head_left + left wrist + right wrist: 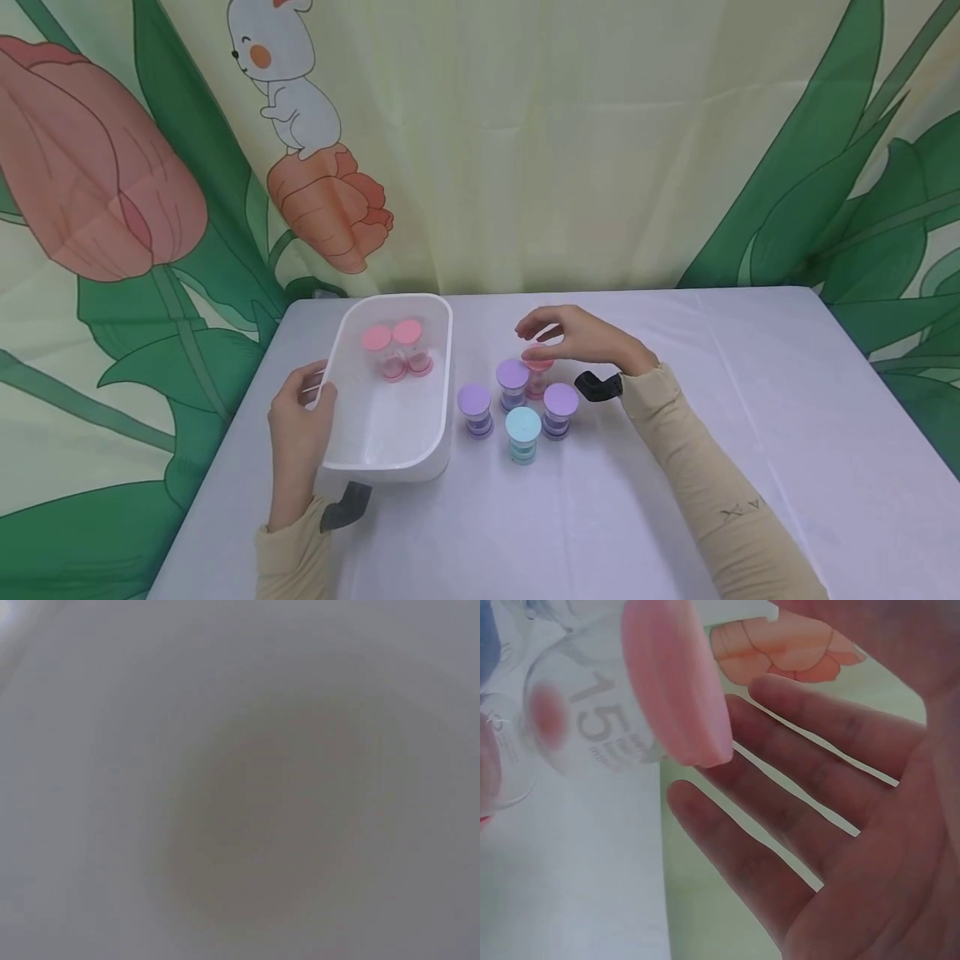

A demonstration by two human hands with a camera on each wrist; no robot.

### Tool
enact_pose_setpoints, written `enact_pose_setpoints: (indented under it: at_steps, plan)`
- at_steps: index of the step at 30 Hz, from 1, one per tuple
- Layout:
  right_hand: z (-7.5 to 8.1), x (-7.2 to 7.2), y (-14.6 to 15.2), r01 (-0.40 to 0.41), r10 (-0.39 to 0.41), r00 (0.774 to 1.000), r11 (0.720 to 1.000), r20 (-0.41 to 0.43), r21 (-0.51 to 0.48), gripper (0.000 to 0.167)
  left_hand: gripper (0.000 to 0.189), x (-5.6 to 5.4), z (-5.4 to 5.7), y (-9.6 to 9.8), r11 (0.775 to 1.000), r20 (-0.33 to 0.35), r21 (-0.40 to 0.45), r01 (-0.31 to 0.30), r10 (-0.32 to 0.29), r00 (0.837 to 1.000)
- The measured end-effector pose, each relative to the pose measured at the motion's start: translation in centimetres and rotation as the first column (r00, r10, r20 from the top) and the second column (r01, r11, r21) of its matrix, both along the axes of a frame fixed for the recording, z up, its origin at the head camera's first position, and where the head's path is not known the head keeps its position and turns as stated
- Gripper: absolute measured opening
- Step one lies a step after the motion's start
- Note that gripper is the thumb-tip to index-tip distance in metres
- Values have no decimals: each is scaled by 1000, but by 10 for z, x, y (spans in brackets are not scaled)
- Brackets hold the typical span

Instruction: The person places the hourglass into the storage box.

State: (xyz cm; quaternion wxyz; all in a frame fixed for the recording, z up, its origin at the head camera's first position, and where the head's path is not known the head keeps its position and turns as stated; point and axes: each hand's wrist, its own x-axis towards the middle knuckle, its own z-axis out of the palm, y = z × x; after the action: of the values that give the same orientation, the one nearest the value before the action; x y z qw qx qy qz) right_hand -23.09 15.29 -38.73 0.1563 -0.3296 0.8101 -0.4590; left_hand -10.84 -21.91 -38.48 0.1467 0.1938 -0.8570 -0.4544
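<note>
My right hand point(581, 335) hovers over the back of a group of small sand timers, fingers spread around a pink-capped sand timer point(537, 379). In the right wrist view that timer's pink cap point(679, 682) is close to the fingertips, and its clear bulb is marked 15. My left hand point(302, 429) is at the left side of a white plastic bin point(375, 454), thumb and fingertips against its wall near the rim. Two pink sand timers point(408, 333) stand inside the bin. Only a blurred pale surface fills the left wrist view.
Beside the bin stand three purple-capped sand timers point(475, 400) and one light blue sand timer point(523, 427). They are on a white-covered table point(637, 517). Behind the table hangs a printed curtain point(562, 167).
</note>
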Motion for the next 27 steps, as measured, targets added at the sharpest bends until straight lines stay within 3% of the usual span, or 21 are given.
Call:
enact_pose_setpoints:
  at_steps: [12, 20, 27]
  plan:
    - [-17, 0, 10, -24, 23, 999, 999, 41, 33, 40, 39, 0, -1, -1, 1000, 14, 18, -2, 1, 1000]
    - [-15, 3, 13, -35, 35, 999, 999, 40, 13, 42, 40, 1, 3, 1, 999, 22, 38, 4, -5, 1000]
    - [-23, 5, 15, -52, 51, 996, 999, 69, 14, 43, 40, 1, 2, 1, 1000, 13, 17, -1, 1, 1000]
